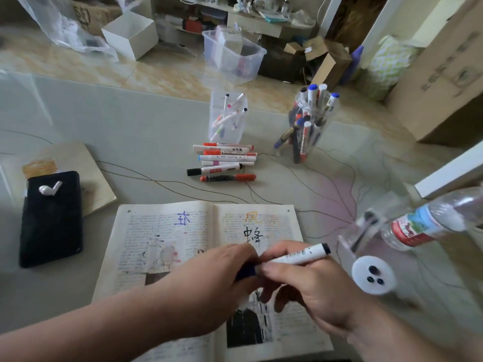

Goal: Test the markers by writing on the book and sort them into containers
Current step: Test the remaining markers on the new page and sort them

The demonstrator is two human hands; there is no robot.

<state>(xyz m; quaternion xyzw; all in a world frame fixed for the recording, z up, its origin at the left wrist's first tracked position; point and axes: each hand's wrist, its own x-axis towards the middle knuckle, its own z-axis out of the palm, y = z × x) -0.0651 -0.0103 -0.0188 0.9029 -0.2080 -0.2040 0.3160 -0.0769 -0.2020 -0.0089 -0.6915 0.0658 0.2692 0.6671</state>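
The marker [295,257] hangs just above the right page of the open book [162,231], held between both hands, with its long axis running from low left to high right. The left hand [209,286] curls round the dark blue cap [245,273] at the near end, and the right hand [308,288] pinches the white barrel. Whether the cap is going on or off cannot be told. The 2 containers, a square tub [213,118] and a round jar [322,131], stand well beyond the book, past the loose markers [224,160]. The jar lies on the right hand's side.
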